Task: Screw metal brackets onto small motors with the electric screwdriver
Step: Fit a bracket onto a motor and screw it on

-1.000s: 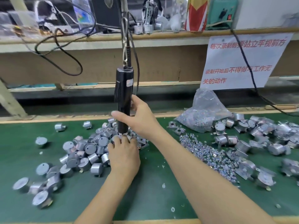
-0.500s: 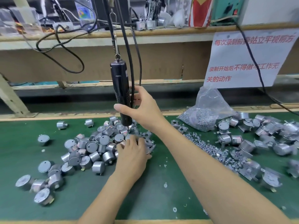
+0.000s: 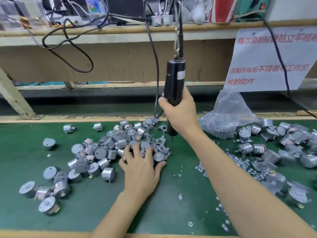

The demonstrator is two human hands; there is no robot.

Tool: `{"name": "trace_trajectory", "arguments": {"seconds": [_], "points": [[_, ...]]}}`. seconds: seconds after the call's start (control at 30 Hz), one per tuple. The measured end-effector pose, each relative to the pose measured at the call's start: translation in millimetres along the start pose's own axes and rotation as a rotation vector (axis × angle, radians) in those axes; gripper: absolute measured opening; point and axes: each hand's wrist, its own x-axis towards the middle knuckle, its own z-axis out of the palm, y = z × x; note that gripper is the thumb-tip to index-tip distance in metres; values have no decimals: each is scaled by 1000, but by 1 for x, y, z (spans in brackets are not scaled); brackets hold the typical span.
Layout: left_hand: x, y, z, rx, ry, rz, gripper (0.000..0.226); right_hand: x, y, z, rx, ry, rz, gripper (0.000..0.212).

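My right hand [image 3: 179, 114] grips the black electric screwdriver [image 3: 174, 79], which hangs from a cord; its bit points down just above the green mat [image 3: 96, 200]. A heap of small silver motors [image 3: 103, 150] covers the left and centre of the mat. On the heap's right edge my left hand [image 3: 140, 167] rests, its fingers spread and curled over a motor and loose metal brackets [image 3: 161, 145]. Whether it actually holds one is hidden under the fingers.
A clear bag of screws [image 3: 224, 119] lies at the right, with loose screws [image 3: 240, 164] spilled in front. Motors with brackets fitted [image 3: 283, 143] pile up at the far right. A white notice with red writing [image 3: 267, 60] and black cables [image 3: 72, 48] hang behind.
My right hand has carried the screwdriver to the right and off the heap. My left hand has stayed on the motors.
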Motion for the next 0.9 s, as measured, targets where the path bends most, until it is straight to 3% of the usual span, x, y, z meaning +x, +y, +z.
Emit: {"name": "trace_trajectory", "arguments": {"seconds": [0.37,0.5,0.57,0.7,0.9], "points": [[19,20,-10,69,-52,33,42,9,20,-51,-68,175,-68,27],[18,34,-22,-23,136,137,41,7,34,-57,-57,187,-70,26],[26,38,-19,-84,240,269,42,6,41,-58,-37,152,-77,36],[38,43,-7,-266,177,544,45,11,50,-63,18,79,-73,69],[37,34,10,-300,139,547,46,15,56,-66,154,35,-59,81]]}}
